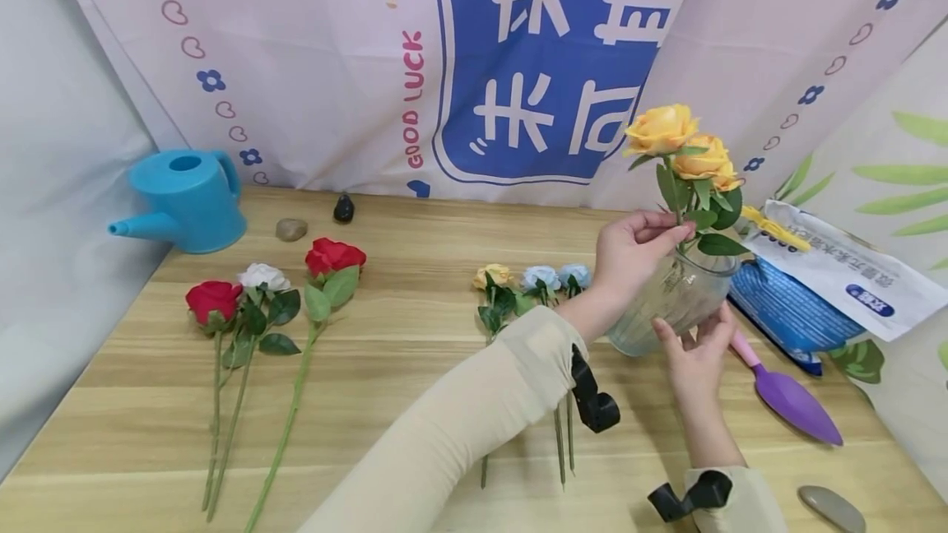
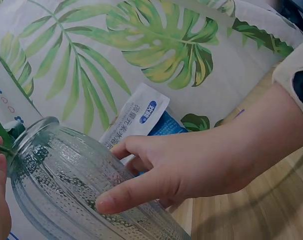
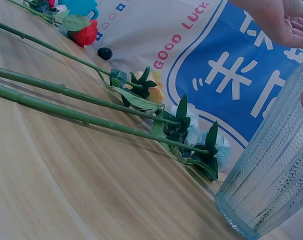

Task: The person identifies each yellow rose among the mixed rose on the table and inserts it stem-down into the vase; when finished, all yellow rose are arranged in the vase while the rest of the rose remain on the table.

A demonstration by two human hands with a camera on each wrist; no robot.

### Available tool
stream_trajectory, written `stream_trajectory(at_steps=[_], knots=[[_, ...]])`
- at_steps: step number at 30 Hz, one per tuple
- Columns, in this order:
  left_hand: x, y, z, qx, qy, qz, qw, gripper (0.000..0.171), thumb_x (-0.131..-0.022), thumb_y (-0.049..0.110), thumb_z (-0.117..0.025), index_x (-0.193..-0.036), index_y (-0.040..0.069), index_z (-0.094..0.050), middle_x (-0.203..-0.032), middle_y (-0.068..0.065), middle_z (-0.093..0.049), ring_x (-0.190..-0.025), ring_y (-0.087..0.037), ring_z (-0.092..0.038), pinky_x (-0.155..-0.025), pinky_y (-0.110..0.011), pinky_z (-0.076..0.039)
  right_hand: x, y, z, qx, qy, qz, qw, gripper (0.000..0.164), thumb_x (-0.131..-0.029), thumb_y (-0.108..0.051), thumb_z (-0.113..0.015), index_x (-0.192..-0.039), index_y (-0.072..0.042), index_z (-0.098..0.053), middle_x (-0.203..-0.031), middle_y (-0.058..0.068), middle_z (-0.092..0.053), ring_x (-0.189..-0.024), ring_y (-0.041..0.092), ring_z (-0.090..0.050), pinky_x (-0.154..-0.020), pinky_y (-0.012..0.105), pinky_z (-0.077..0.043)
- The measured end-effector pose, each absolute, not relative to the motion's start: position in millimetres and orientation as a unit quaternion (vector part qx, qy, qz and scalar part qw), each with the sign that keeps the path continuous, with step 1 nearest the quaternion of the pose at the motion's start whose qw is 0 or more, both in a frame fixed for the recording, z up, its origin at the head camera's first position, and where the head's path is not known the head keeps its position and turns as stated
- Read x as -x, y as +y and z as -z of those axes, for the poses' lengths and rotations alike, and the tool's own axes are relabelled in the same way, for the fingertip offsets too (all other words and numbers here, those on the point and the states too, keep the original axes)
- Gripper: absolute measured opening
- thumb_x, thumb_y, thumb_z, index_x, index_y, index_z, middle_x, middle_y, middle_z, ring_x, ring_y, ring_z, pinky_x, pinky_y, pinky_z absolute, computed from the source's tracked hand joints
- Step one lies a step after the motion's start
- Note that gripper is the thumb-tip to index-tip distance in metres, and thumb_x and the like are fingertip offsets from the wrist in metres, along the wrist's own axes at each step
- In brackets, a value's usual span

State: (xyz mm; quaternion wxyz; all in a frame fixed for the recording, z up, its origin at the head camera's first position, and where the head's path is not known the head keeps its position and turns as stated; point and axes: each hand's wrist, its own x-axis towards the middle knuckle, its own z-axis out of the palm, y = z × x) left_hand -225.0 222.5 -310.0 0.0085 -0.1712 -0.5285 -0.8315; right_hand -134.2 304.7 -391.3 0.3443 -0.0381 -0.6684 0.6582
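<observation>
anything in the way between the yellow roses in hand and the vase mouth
No other object visible: the left hand pinches the yellow roses right at the mouth of the glass vase, which the right hand holds tilted. Their lower leaves overlap its opening in the head view and might catch.

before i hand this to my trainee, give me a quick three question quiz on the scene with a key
1. What does the left hand hold?
a) a trowel
b) yellow roses
c) a watering can
2. True or false: the right hand holds a stone.
3. How many red roses lie on the table?

Key:
1. b
2. False, it holds the glass vase
3. Two
</observation>
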Motion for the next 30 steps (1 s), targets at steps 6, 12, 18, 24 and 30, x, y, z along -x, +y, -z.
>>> stream_trajectory(at_steps=[6,12,18,24,30], knots=[[224.2,218.4,304.4,0.161,-0.563,0.810,-0.008,0.014,-0.078,0.013,-0.070,-0.090,0.007,-0.069,-0.075,0.005,-0.067,-0.065,-0.002,-0.063,-0.059,-0.019,-0.052,134.3,304.0,389.7,0.047,-0.670,-0.656,0.344,0.076,-0.076,0.012,-0.062,-0.135,-0.012,-0.020,-0.141,0.009,-0.026,-0.130,0.019,-0.024,-0.105,0.044,-0.021],[214.9,195.9,280.6,0.119,-0.551,0.826,-0.024,0.017,-0.076,0.010,-0.072,-0.091,0.002,-0.069,-0.077,-0.001,-0.068,-0.064,-0.004,-0.062,-0.059,-0.019,-0.052,134.9,305.8,393.6,0.038,-0.673,-0.649,0.353,0.076,-0.076,0.003,-0.068,-0.135,-0.012,-0.022,-0.139,0.011,-0.030,-0.129,0.020,-0.026,-0.104,0.040,-0.025],[216.6,193.0,278.6,0.112,-0.545,0.831,-0.005,0.019,-0.074,0.011,-0.074,-0.091,0.003,-0.069,-0.081,-0.003,-0.069,-0.067,-0.002,-0.061,-0.061,-0.018,-0.051,138.3,314.0,402.5,0.018,-0.684,-0.637,0.356,0.077,-0.076,-0.001,-0.070,-0.135,-0.015,-0.023,-0.139,0.010,-0.031,-0.129,0.020,-0.026,-0.103,0.042,-0.026],[221.5,193.3,279.3,0.118,-0.544,0.830,0.033,0.017,-0.073,0.006,-0.074,-0.084,-0.005,-0.068,-0.077,-0.015,-0.067,-0.061,-0.002,-0.058,-0.057,-0.016,-0.050,140.8,319.1,407.4,0.008,-0.684,-0.637,0.356,0.077,-0.076,-0.002,-0.071,-0.135,-0.015,-0.023,-0.140,0.010,-0.029,-0.130,0.021,-0.025,-0.103,0.041,-0.027],[227.1,196.8,278.1,0.127,-0.580,0.804,0.026,0.014,-0.075,0.009,-0.073,-0.084,-0.001,-0.069,-0.076,-0.007,-0.068,-0.062,0.000,-0.059,-0.060,-0.015,-0.050,137.8,311.2,398.6,0.030,-0.680,-0.643,0.351,0.075,-0.077,0.004,-0.068,-0.135,-0.013,-0.022,-0.139,0.010,-0.030,-0.129,0.020,-0.026,-0.103,0.040,-0.026]])
